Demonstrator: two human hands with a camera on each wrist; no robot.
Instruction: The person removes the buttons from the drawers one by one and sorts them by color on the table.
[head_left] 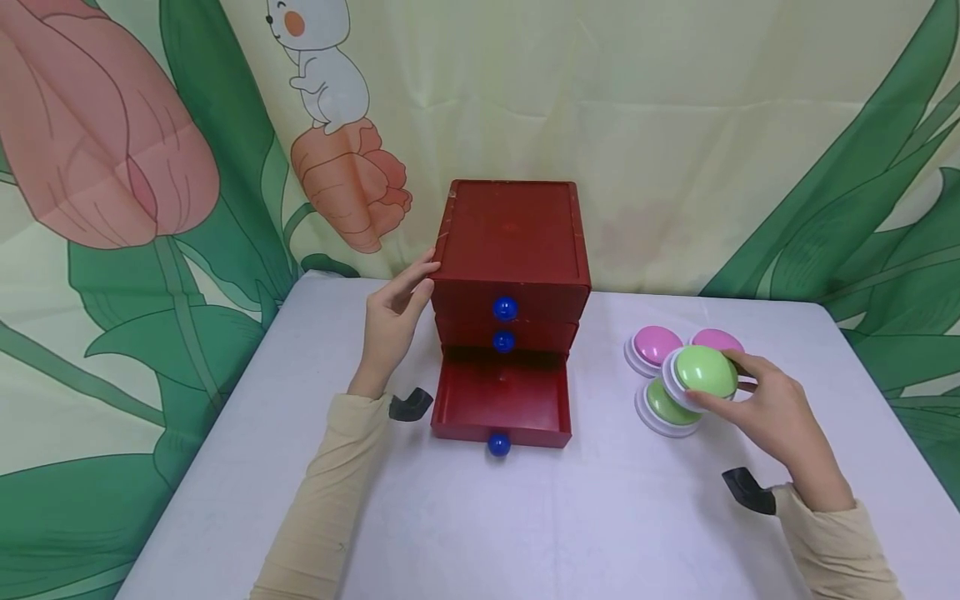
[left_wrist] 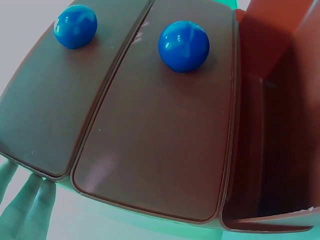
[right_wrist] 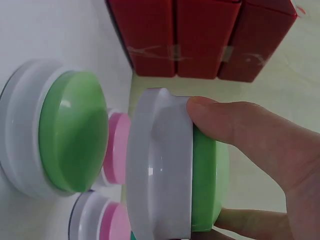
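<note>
A red chest of drawers [head_left: 510,229] with blue round knobs stands at the middle of the table. Its bottom drawer [head_left: 501,400] is pulled out, and nothing lies in the part that shows. My left hand [head_left: 393,321] touches the chest's left side, its fingers fairly straight; in the left wrist view the fingers [left_wrist: 30,207] lie along the edge. Between thumb and fingers, my right hand [head_left: 780,408] grips a green push button [head_left: 705,371] with a white base, lifted off the table. Under it sits a second green push button [head_left: 666,404], partly covered.
Two pink push buttons, one at the left [head_left: 657,344] and one at the right [head_left: 717,339], sit behind the green ones. A printed cloth [head_left: 637,150] hangs behind the white table [head_left: 600,517]. Black wrist mounts are on both sleeves.
</note>
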